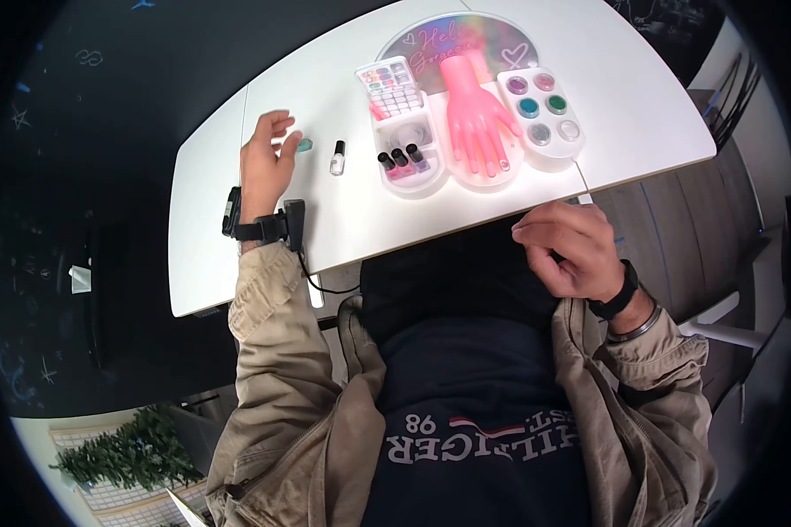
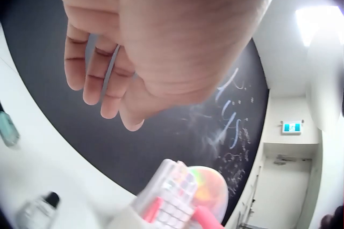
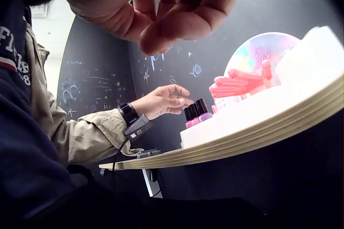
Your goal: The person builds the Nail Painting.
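Note:
My left hand (image 1: 268,162) is over the left part of the table, fingers relaxed and slightly bent, nothing in them. Close to its fingertips lies a small teal bottle-like thing (image 1: 304,145). To the right stands a clear nail polish bottle (image 1: 337,158) with a black cap. My right hand (image 1: 576,246) hangs off the table's front edge, its fingers loosely curled and no object showing in them. A pink practice hand (image 1: 476,123) rests palm down on a white base in front, with a decorated nail on one finger.
Left of the pink hand, a white organizer (image 1: 431,183) holds several black-capped polish bottles (image 1: 399,159) and a nail tip box (image 1: 394,88). On the right, another tray (image 1: 575,132) carries several glitter pots. A rainbow "Hello Gorgeous" panel (image 1: 404,48) stands behind. A cable (image 1: 330,288) hangs from my left wrist.

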`<state>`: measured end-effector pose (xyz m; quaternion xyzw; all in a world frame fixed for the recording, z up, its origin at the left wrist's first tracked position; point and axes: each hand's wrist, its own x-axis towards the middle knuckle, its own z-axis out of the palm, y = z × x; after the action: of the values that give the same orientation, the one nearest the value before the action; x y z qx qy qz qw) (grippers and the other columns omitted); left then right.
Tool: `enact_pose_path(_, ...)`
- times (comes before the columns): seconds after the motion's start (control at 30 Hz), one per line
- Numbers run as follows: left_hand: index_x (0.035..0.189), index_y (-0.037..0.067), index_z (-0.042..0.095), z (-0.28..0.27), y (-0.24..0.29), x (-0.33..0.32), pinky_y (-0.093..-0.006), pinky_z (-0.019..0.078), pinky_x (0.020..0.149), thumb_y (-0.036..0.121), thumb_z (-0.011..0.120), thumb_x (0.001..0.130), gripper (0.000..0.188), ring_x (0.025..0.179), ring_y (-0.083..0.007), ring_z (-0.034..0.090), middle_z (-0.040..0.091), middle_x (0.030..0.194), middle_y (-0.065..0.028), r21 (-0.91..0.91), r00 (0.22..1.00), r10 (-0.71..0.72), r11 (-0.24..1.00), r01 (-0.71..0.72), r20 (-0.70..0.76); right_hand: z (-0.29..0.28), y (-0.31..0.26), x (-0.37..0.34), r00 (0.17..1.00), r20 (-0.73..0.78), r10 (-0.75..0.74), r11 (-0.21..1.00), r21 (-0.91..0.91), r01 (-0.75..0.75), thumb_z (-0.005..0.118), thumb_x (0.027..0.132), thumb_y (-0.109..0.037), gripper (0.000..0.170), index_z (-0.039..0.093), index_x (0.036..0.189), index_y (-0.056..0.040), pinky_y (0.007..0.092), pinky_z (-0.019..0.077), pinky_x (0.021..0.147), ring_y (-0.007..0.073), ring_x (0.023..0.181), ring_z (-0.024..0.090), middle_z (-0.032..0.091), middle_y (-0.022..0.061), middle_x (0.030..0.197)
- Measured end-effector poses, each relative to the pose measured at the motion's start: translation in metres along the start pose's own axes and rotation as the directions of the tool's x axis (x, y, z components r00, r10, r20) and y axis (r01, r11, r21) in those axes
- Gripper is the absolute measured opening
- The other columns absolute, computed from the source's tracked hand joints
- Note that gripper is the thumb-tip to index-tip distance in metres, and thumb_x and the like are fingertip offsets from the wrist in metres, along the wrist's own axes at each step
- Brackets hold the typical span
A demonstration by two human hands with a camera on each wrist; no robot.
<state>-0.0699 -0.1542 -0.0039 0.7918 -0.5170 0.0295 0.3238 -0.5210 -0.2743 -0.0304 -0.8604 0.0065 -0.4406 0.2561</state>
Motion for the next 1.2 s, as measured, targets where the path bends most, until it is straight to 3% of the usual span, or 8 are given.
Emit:
enact_pose_path(0.07,0.147,0.005,0.064,0.004,-0.025,-0.002,-0.044,0.0612,0.103,0.014,0.079,0.102,0.048,0.126,-0.0375,0.076,0.078,0.139,-0.0192,0.107,0.992,-0.102,0.99,0.093,0.076,0.001,0.0,0.0,1.0,-0.001,0.005,1.0,0.001,-0.005,0.072,0.081,0.009,0.023,0.078,0.099,-0.0043,0.0344,0.0537,0.055,0.0217,0.064,0.069,0.075,0.0066,0.094)
enact_pose_path(0.2,0.154,-0.002,0.059,0.017,-0.052,-0.015,-0.0508,0.0546,0.115,0.011,0.079,0.099,0.06,0.13,-0.046,0.07,0.071,0.144,-0.0279,0.223,0.979,-0.068,0.975,0.024,0.191,0.001,0.0,0.001,1.0,0.009,0.004,1.0,-0.005,-0.004,0.073,0.081,0.008,0.023,0.079,0.099,-0.0044,0.0343,0.0534,0.055,0.0216,0.064,0.069,0.075,0.0066,0.094)
enact_pose_path(0.5,0.12,0.0,0.073,0.033,-0.052,-0.008,-0.0438,0.0637,0.089,0.0,0.08,0.093,0.027,0.103,-0.035,0.08,0.081,0.118,-0.0194,0.187,0.985,-0.161,0.971,0.146,0.066,-0.001,-0.001,0.0,1.0,0.006,0.006,1.0,-0.003,-0.006,0.073,0.081,0.008,0.023,0.079,0.1,-0.0047,0.0347,0.0538,0.056,0.022,0.064,0.069,0.075,0.0068,0.095)
enact_pose_path(0.73,0.111,0.001,0.076,0.008,0.009,-0.001,-0.0352,0.0608,0.075,-0.007,0.079,0.09,0.023,0.087,-0.0231,0.078,0.078,0.102,-0.0121,0.183,0.982,0.098,0.981,-0.068,-0.16,0.001,0.001,0.0,1.0,-0.016,-0.01,1.0,-0.004,0.01,0.073,0.081,0.008,0.023,0.079,0.099,-0.0046,0.0349,0.0545,0.057,0.0226,0.066,0.07,0.075,0.0066,0.095)
enact_pose_path(0.83,0.117,0.002,0.077,-0.007,0.069,-0.009,-0.0306,0.0604,0.078,-0.004,0.08,0.096,0.023,0.097,-0.0147,0.076,0.081,0.108,-0.0085,-0.017,0.975,0.101,0.994,-0.106,-0.198,0.001,0.001,0.0,1.0,-0.005,-0.004,1.0,-0.009,0.004,0.073,0.081,0.008,0.023,0.079,0.099,-0.0046,0.0349,0.0541,0.057,0.0226,0.066,0.07,0.075,0.0067,0.095)
enact_pose_path(0.93,0.119,0.0,0.076,-0.001,0.101,-0.019,-0.0293,0.0616,0.087,-0.008,0.079,0.097,0.024,0.103,-0.0141,0.076,0.08,0.115,-0.0095,-0.238,0.922,0.33,0.897,-0.374,-0.204,0.0,-0.001,0.0,1.0,0.01,0.005,1.0,-0.012,-0.005,0.073,0.081,0.008,0.023,0.079,0.099,-0.0045,0.0348,0.0537,0.057,0.0224,0.065,0.069,0.075,0.0068,0.095)
enact_pose_path(0.97,0.119,-0.004,0.075,0.002,0.113,-0.024,-0.0292,0.0618,0.093,-0.013,0.078,0.095,0.026,0.107,-0.016,0.076,0.079,0.121,-0.0127,-0.281,0.919,0.36,0.876,-0.393,-0.163,0.0,-0.001,0.0,1.0,0.013,0.007,1.0,-0.014,-0.007,0.073,0.081,0.008,0.023,0.079,0.099,-0.0045,0.0347,0.0535,0.056,0.0223,0.065,0.069,0.075,0.0068,0.095)
enact_pose_path(1.2,0.122,0.004,0.078,0.045,0.145,-0.045,-0.0335,0.062,0.088,-0.006,0.082,0.091,0.032,0.096,-0.0219,0.079,0.081,0.11,-0.0105,-0.321,0.891,0.453,0.849,-0.42,0.032,-0.001,-0.001,0.0,1.0,0.009,0.007,1.0,-0.012,-0.007,0.074,0.081,0.007,0.021,0.079,0.098,-0.0046,0.0346,0.0539,0.057,0.0217,0.064,0.069,0.076,0.0067,0.095)
